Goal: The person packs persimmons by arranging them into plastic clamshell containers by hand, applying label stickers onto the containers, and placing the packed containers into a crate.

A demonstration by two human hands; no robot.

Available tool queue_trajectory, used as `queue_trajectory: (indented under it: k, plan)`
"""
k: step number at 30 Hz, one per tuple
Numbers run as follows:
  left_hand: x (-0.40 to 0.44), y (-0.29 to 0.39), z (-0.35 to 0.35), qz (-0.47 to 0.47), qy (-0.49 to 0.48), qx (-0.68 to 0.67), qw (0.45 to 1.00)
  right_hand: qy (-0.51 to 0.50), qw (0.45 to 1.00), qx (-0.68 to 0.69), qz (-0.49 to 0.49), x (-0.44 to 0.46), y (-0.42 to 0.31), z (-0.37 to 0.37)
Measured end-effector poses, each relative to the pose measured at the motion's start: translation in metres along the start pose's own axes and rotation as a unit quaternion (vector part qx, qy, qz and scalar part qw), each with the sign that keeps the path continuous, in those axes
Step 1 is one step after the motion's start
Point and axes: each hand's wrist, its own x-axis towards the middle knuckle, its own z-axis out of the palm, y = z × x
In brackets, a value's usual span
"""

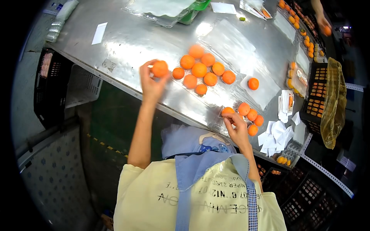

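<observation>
My left hand (152, 85) is closed around a round orange fruit (160, 68), raised at the left of a cluster of similar fruits (199, 70) on the metal table (127, 54). Some blur shows on this hand. Several fruits of the cluster sit in clear plastic packing. My right hand (237, 129) has its thumb and fingers pinched on another orange fruit (227, 111) near the table's front edge. A small group of fruits (252, 114) lies just beyond those fingers, and a single fruit (253, 84) rests on a clear plastic sheet.
White paper slips (275, 136) and a stack of cards (286, 102) lie at the right. Clear trays (162, 11) are stacked at the back. Black crates (318, 92) stand beyond the right edge. A co-worker's hand (322, 21) holds a fruit at the top right.
</observation>
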Motion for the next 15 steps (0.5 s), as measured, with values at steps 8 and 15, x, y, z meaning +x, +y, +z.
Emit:
queue_trajectory:
  k: [8, 15]
  plan:
    - [0.095, -0.093, -0.082, 0.036, 0.098, 0.268, 0.958, 0.016, 0.999, -0.017, 0.022, 0.000, -0.004, -0.004]
    - [0.130, -0.100, -0.101, 0.012, 0.118, 0.354, 0.928, 0.012, 0.999, -0.006, 0.047, -0.004, 0.004, -0.003]
